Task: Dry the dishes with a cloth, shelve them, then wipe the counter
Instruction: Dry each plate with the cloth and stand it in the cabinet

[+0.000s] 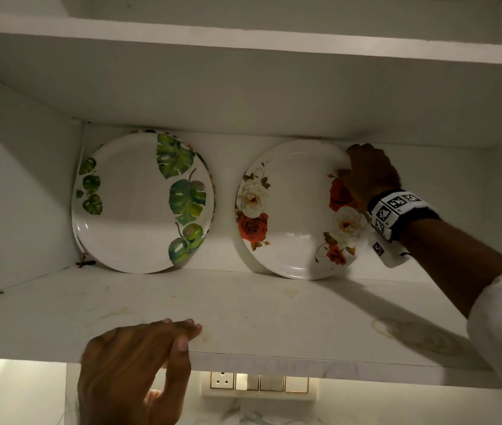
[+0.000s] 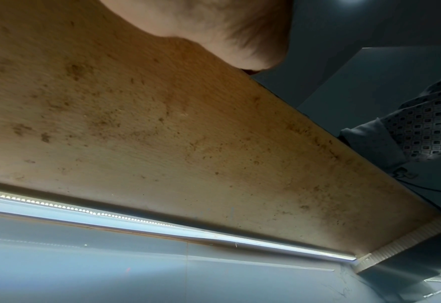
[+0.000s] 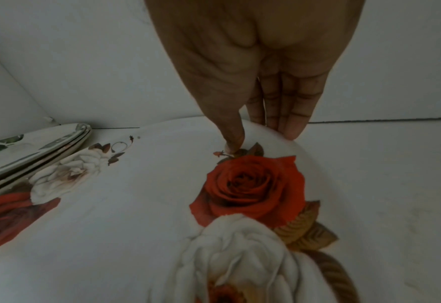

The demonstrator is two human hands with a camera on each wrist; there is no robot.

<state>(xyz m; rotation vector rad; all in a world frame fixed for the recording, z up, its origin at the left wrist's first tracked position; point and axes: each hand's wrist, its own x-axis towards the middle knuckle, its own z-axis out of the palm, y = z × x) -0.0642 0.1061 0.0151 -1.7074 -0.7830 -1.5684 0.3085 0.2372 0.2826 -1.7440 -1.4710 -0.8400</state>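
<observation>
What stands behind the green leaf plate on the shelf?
Rims of other plates peek out behind the leaf plate. Their faces, and how many there are, are covered.

Right hand (image 1: pixel 370 175) apparently on rose plate (image 1: pixel 293 207)

We look up into the shelf (image 1: pixel 243 308) from the head; the right wrist, very near, shares its rose plate (image 1: pixel 292 207); the left seemingly faces the shelf's underside.

Two hands: the left hand (image 1: pixel 133 369) at lower centre, the right hand (image 1: pixel 369 176) at right. One rose plate (image 1: pixel 295 210) shows its face. The leaf plates (image 1: pixel 142 204), left of centre, number at least two; the exact count is unclear.
</observation>
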